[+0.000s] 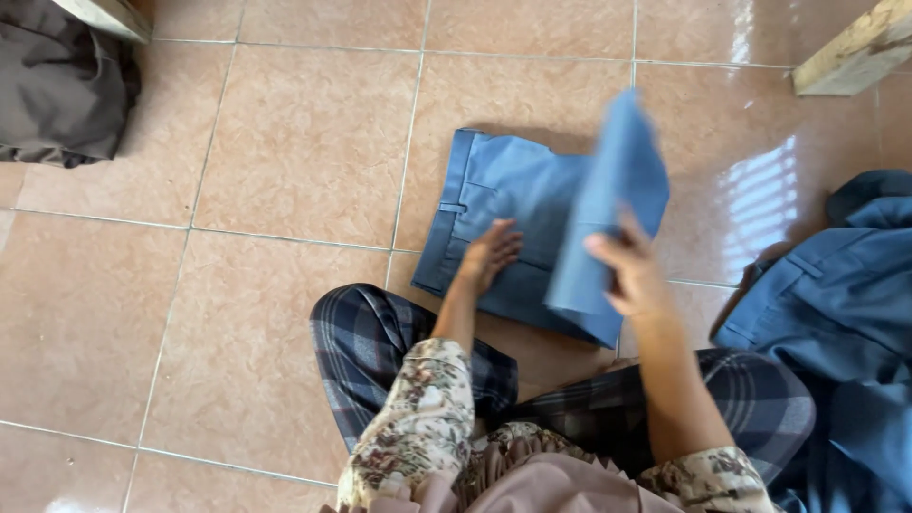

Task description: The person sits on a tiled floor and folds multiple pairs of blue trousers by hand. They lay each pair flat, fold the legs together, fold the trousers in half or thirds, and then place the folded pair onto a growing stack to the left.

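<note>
Glossy pink tile floor (grey grout), blue trousers flat

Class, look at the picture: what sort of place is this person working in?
Probably a home floor used for folding laundry: glossy tiled floor, blue trousers being folded by hand, and more clothes piled beside.
</note>
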